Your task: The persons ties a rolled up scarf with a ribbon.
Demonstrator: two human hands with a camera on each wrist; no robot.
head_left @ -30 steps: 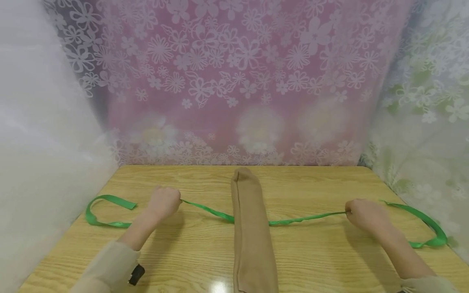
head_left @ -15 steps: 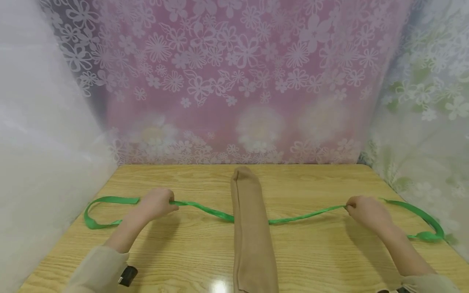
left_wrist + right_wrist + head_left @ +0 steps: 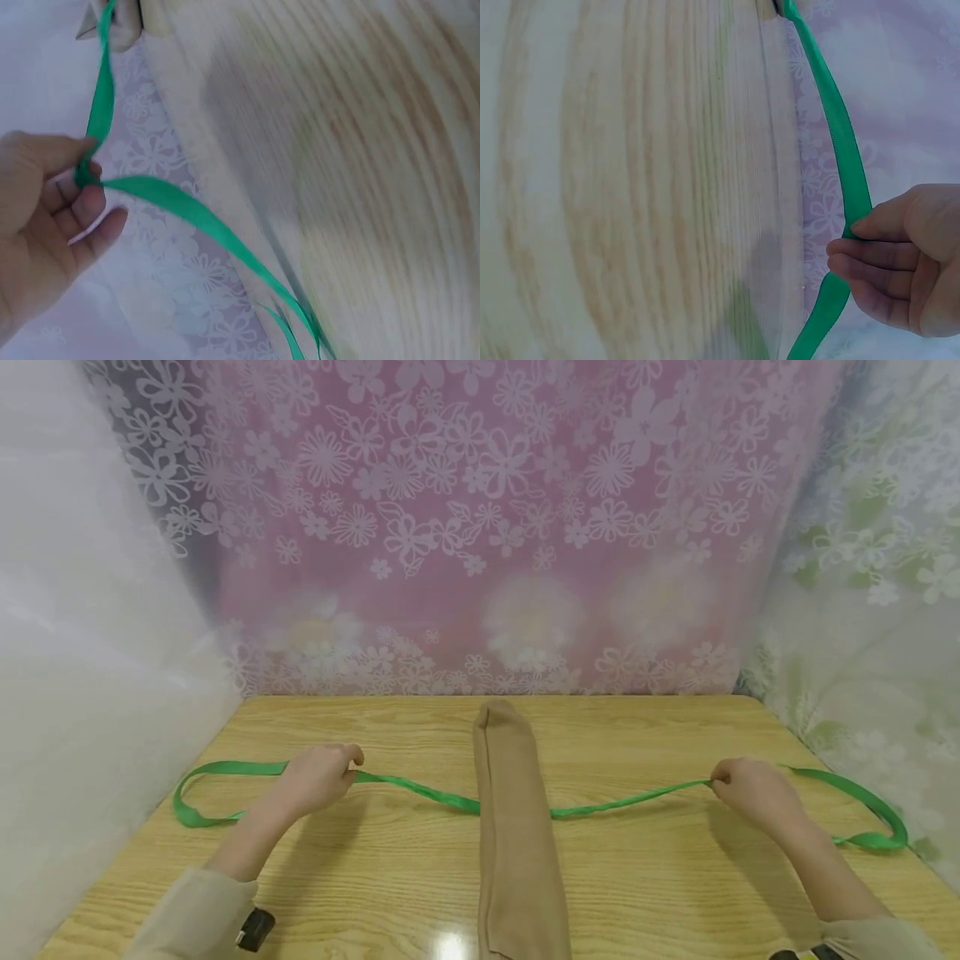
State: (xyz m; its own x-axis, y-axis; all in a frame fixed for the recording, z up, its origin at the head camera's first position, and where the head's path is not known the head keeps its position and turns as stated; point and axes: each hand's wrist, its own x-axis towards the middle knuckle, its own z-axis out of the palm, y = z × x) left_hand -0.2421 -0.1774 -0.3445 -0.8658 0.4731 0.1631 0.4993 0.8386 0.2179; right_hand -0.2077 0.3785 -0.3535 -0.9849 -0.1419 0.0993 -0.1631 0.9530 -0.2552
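Observation:
A long green ribbon runs crosswise beneath a folded tan cloth strip, which lies lengthwise at the table's middle. On the left, my left hand pinches the ribbon a little above the tabletop. The left wrist view shows the ribbon caught between thumb and fingers, the other fingers loosely bent. My right hand pinches the opposite side; in the right wrist view the ribbon passes between thumb and fingertips. Both ribbon tails curve back on the outer sides. The ribbon's stretch under the cloth is hidden.
The wooden table ends at a pink floral curtain behind. A whitish sheet hangs on the left and a floral sheet on the right. A black device sits at the left cuff.
My left hand has shifted slightly left and its fingers have changed their grip on the ribbon. The ribbon's right tail has drawn in a little. The cloth stays put.

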